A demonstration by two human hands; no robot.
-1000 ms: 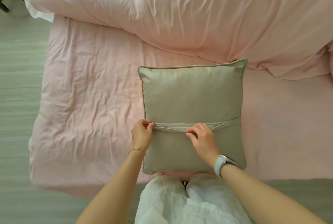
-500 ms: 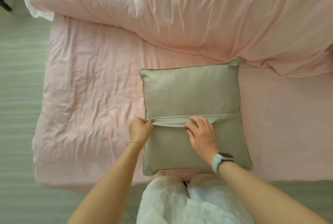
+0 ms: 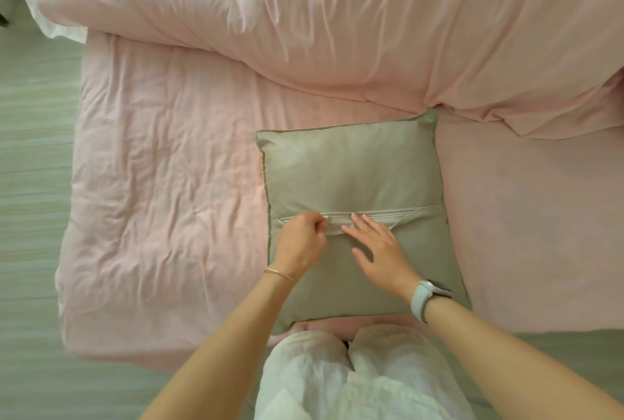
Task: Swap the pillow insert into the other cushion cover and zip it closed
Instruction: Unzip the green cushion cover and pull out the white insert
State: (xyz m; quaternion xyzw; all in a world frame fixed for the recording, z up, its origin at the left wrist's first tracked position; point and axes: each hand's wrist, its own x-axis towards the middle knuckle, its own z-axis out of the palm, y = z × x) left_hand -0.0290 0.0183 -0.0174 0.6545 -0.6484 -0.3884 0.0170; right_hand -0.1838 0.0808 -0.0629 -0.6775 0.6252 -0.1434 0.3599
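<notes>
A stuffed beige cushion [image 3: 354,176] lies on the pink bed in front of me, its zipper side up. The pale zipper [image 3: 374,217] runs across its lower half, under a fabric flap. My left hand [image 3: 302,240] pinches the zipper pull near the left part of the zipper line. My right hand [image 3: 378,247] lies flat with straight fingers on the cover just below the zipper, pressing the flap down. The insert stays hidden inside the cover. No second cover is in view.
A rumpled pink duvet [image 3: 337,24] is bunched across the far half of the bed. The pink sheet [image 3: 162,190] spreads left of the cushion. Green-grey floor [image 3: 30,183] borders the bed on the left. My white-trousered knees [image 3: 344,372] touch the bed's near edge.
My left hand has slid right along the zipper from the cushion's left edge, pinching the pull. My right hand's fingers have flattened onto the cover.
</notes>
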